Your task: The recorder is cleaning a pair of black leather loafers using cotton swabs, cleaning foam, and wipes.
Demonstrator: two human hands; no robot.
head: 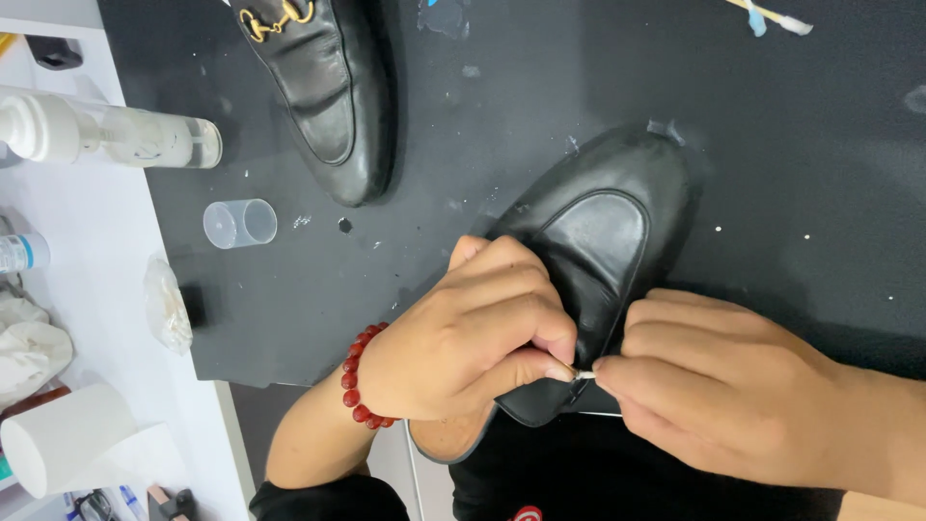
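A black shoe (588, 260) lies on the black mat (791, 164) w/ its toe pointing to about 1 o'clock and its heel end hanging over the near edge. The left hand (463, 333) sits on the shoe's back part, fingers curled tight, thumb & first finger pinching a tiny white bit (584, 374). The right hand (719, 391) is at 3 o'clock from the left one, just beside it, fingers bent too, and its fingertips touch the same white bit, so both hands pinch it together right at the shoe's side edge. Can't tell what the white bit is, too small. A red bead bracelet (359, 378) goes round the left wrist. At 11 o'clock from the hands a 2nd black shoe (328, 96) w/ a gold buckle lies on the mat, well apart from the first. At 9 o'clock from that 2nd shoe's toe a small clear cup (239, 223) lies on its side. A clear bottle w/ white pump top (106, 133) lies across the mat's left edge. A white paper roll (63, 442) sits on the white counter (106, 251) at 8 o'clock.
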